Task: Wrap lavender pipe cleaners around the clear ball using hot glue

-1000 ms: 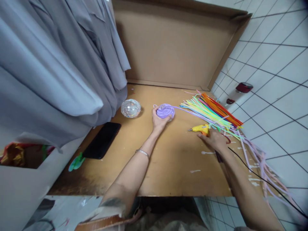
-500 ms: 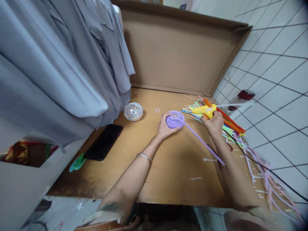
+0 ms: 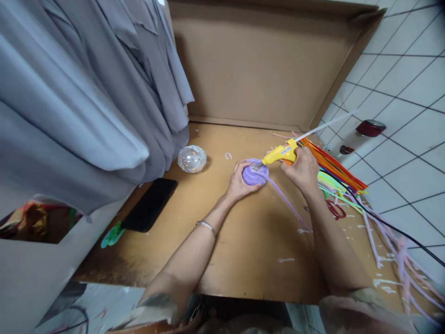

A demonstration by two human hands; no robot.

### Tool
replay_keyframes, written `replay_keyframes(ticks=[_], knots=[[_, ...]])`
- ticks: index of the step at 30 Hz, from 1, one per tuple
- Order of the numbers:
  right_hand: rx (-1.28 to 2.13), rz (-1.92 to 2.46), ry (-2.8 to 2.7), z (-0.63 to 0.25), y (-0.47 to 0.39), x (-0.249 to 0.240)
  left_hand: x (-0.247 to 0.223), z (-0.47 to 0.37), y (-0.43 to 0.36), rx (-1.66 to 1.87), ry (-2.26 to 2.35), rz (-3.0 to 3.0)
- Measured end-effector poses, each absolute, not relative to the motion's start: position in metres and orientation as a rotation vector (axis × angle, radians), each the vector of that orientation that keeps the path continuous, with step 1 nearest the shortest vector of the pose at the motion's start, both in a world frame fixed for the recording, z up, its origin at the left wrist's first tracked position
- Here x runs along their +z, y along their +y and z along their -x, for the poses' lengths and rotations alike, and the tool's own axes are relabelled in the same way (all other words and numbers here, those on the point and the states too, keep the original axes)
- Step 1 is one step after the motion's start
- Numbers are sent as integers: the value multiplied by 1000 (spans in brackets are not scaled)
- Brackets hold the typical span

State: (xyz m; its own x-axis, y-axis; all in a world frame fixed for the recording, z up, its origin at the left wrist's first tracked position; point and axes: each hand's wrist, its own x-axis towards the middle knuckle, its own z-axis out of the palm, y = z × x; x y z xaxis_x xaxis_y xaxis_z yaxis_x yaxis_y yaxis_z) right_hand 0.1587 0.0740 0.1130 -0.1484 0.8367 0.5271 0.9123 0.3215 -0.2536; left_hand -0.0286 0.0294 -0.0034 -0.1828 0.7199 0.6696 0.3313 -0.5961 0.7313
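Note:
My left hand (image 3: 239, 183) is wrapped round the near left side of a purple coiled ball (image 3: 256, 178), which has a small clear patch on top. A loose purple strand (image 3: 287, 200) trails from the ball toward the lower right. My right hand (image 3: 301, 169) grips a yellow glue gun (image 3: 282, 154), with a long translucent glue stick (image 3: 325, 125) coming out of its back. The gun's nozzle meets the top of the ball at the clear patch.
A clear faceted ball (image 3: 192, 158) and a black phone (image 3: 150, 205) lie left. Colourful pipe cleaners (image 3: 335, 162), red-handled scissors (image 3: 335, 209) and a black cord (image 3: 389, 228) are right. Grey cloth (image 3: 114, 93) hangs left; a cardboard panel (image 3: 264, 65) stands behind.
My right hand has brought the glue gun left and down, from beside the purple ball to its top. The loose strand's end has shifted left. The view has tilted slightly.

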Motion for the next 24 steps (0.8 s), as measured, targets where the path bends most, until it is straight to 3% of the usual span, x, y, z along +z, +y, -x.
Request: replay_keyframes(ticks=[24], knots=[[-144, 1467, -2149, -157, 69, 108, -3, 29, 28, 1795, 1238, -1792]])
